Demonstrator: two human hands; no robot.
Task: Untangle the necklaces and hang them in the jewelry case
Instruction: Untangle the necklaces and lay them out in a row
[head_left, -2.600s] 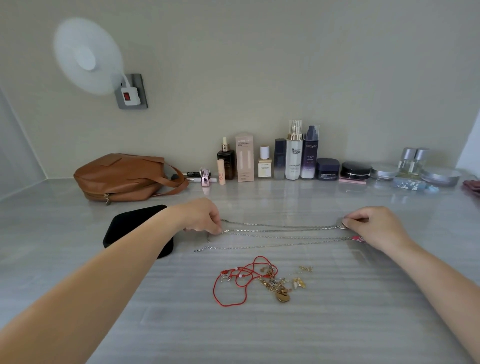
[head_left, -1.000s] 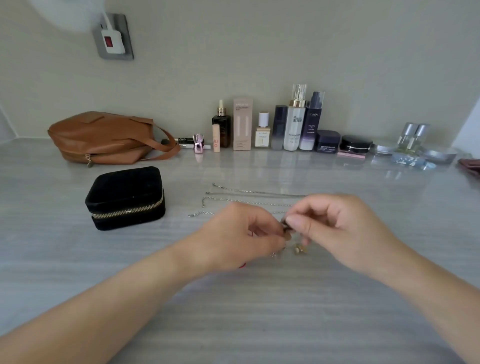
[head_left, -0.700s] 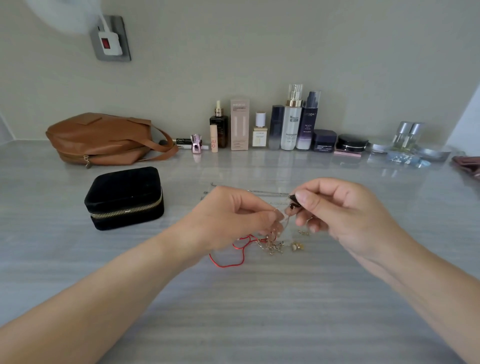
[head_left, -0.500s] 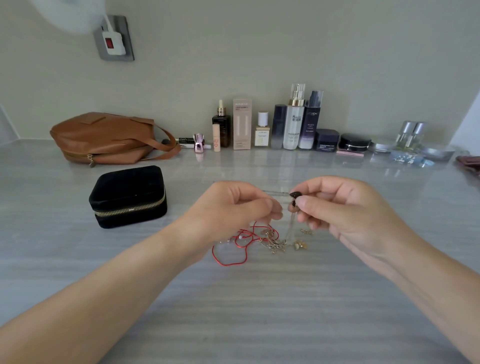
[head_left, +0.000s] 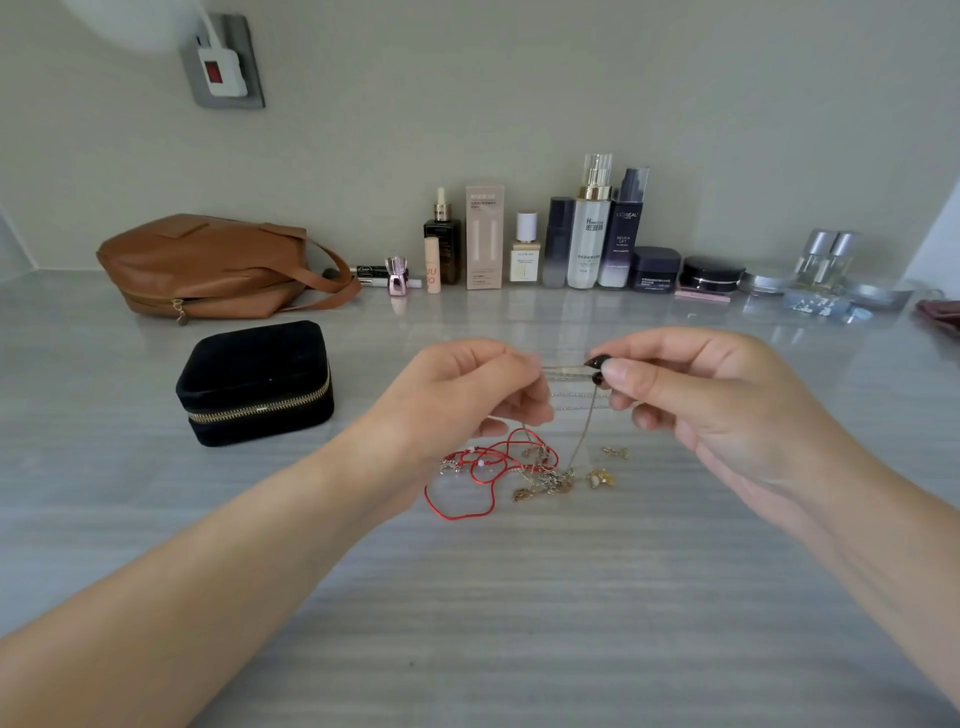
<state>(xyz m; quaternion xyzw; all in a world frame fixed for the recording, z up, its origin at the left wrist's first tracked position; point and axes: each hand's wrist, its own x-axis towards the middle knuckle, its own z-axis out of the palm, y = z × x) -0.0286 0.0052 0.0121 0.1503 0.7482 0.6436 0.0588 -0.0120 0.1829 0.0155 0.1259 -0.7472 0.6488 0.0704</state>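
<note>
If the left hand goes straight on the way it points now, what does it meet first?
Probably the dark pendant pinched by the right hand; the left hand, pinching its chain, points at it across a short gap; depth unclear.

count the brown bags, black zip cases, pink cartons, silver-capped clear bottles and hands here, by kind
brown bag: 1
black zip case: 1
pink carton: 1
silver-capped clear bottles: 2
hands: 2, left hand and right hand, pinching the tangled necklaces
total: 7
</note>
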